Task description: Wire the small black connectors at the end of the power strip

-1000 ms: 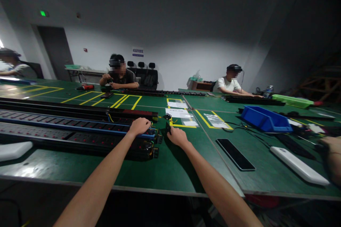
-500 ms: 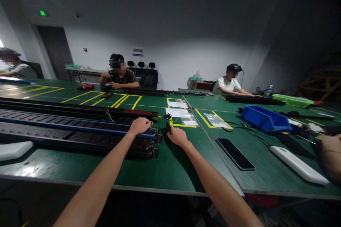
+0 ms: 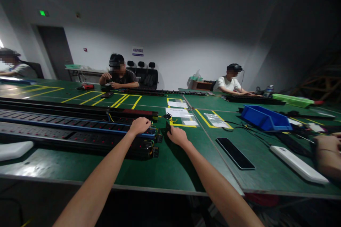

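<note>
My left hand rests near the right end of a blue-edged black strip, its fingers curled over the end; what they hold, if anything, is hidden. Just right of the strip ends, my right hand pinches a small black plate, held upright. Another black strip with red dots lies nearer to me, with wires and a black end piece at its right end. Behind runs a long black rail. A small black bracket with a yellow wire sits beyond my right hand.
A phone, a white power bank and a blue bin are on the right. Another person's hand is at the right edge. Papers lie ahead. People sit across the table. A white object lies left.
My hands and the small plate stay in place. At the right edge, the other person's hand has shifted slightly.
</note>
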Motion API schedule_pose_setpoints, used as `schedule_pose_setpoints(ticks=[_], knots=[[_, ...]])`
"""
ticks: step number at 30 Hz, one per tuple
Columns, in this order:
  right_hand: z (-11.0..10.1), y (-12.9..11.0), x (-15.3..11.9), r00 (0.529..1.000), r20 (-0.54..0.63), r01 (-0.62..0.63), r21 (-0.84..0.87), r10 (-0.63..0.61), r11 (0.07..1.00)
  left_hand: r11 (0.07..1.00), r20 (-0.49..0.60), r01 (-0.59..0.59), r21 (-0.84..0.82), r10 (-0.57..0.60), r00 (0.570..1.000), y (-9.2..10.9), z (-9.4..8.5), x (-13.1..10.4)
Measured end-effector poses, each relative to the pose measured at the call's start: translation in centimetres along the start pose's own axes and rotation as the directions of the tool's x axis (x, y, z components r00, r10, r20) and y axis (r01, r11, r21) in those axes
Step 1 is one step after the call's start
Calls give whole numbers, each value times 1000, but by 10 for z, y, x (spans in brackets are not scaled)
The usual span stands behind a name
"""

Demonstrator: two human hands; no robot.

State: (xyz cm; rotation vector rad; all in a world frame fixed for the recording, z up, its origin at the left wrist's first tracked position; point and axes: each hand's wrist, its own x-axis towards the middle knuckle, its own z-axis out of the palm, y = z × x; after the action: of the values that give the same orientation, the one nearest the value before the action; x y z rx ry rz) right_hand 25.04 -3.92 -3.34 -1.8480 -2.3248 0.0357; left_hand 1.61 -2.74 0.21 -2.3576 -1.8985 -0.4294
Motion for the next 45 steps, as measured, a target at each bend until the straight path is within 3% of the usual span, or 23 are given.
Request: schedule_pose_setpoints(ticks=[35,45], knots=[[-1,0,0,1000,27,-10,5,10,1000,1000,11,16,-20,-15,1000,2,-3,-1],[-2,-2,1,996,-11,-86,87,88,992,999,7,18,-43,-17,1000,3,-4,-2]])
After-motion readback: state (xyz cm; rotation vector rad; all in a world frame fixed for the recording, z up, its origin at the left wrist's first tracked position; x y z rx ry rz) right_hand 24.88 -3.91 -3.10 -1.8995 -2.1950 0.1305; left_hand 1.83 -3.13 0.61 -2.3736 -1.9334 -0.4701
